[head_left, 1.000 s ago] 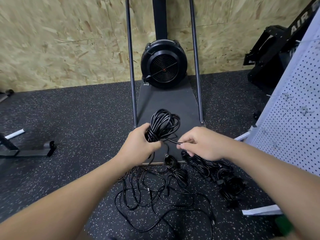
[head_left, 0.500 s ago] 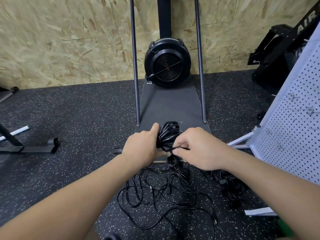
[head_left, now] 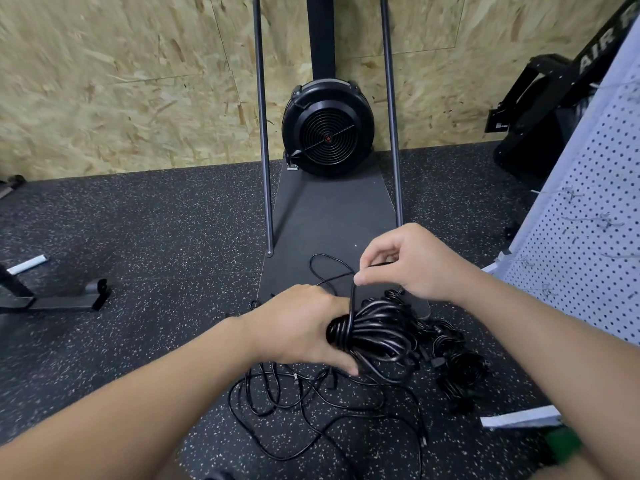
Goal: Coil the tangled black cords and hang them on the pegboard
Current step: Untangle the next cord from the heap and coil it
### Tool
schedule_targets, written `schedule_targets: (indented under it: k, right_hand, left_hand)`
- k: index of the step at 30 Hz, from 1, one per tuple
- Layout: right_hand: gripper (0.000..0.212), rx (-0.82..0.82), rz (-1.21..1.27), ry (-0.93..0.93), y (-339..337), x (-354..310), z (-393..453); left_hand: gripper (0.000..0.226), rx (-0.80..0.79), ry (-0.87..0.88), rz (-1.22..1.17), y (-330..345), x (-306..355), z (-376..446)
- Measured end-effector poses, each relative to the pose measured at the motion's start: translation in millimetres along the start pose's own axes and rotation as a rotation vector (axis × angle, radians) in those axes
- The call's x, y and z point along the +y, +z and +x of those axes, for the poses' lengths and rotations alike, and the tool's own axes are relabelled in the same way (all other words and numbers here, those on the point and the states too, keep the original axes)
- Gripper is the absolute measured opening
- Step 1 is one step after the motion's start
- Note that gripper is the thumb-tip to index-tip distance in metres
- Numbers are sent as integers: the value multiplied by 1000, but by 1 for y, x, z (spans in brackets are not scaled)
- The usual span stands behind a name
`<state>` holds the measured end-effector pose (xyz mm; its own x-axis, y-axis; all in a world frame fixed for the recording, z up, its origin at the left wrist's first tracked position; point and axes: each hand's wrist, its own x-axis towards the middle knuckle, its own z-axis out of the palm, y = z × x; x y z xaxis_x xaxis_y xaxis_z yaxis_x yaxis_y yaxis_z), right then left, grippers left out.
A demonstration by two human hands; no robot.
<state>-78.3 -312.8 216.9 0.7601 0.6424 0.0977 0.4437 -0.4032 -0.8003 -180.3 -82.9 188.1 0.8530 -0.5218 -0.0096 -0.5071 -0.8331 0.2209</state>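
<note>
Coiled black cord (head_left: 377, 332): centre of frame, long axis left-right, gripped at its left end by the left hand (head_left: 298, 327). Right hand (head_left: 412, 261), just above, pinches the loose tail (head_left: 329, 271). Pegboard (head_left: 595, 216): right edge, nearer the right hand. Tangled cords (head_left: 311, 403): floor below.

Left hand (head_left: 301, 327) grips a coiled black cord bundle (head_left: 375, 332) above the speckled floor (head_left: 156, 244), right hand (head_left: 412, 261) pinches its loose end (head_left: 332, 271) just above, tangled cords (head_left: 322, 407) lie below, pegboard (head_left: 595, 216) at right edge.
</note>
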Motion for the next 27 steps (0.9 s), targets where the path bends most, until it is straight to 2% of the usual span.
schedule_targets:
  k: [3,7,9,12,15,17,21,24,27]
  right_hand:
    - [6,17,72,15,-4,4,0]
    - [6,30,65,84,-7,8,2]
    - [17,15,72,115,-6,9,4]
    - [53,-9,86,177,0,10,6]
    - [56,-32,66,249,6,11,8]
    - [51,-65,92,265,6,11,5]
    - [15,-113,290,301,9,10,3]
    - [19,-76,481,348,17,8,4]
    - [18,-126,467,300,25,0,3]
  left_hand:
    - [27,119,-38,-220,-1,11,-2]
    - [20,210,-146,-419,-7,9,-2]
    - [20,249,-178,-503,-7,5,-2]
    - [20,338,-233,-615,-5,-1,2]
    - [21,406,-304,-637,-3,-9,6]
    - [21,431,-342,-616,-1,-13,8]
    - [17,517,-460,-670,1,-20,13]
    - [24,560,-554,-685,2,-27,18]
    - [32,513,-598,-821,8,-27,22]
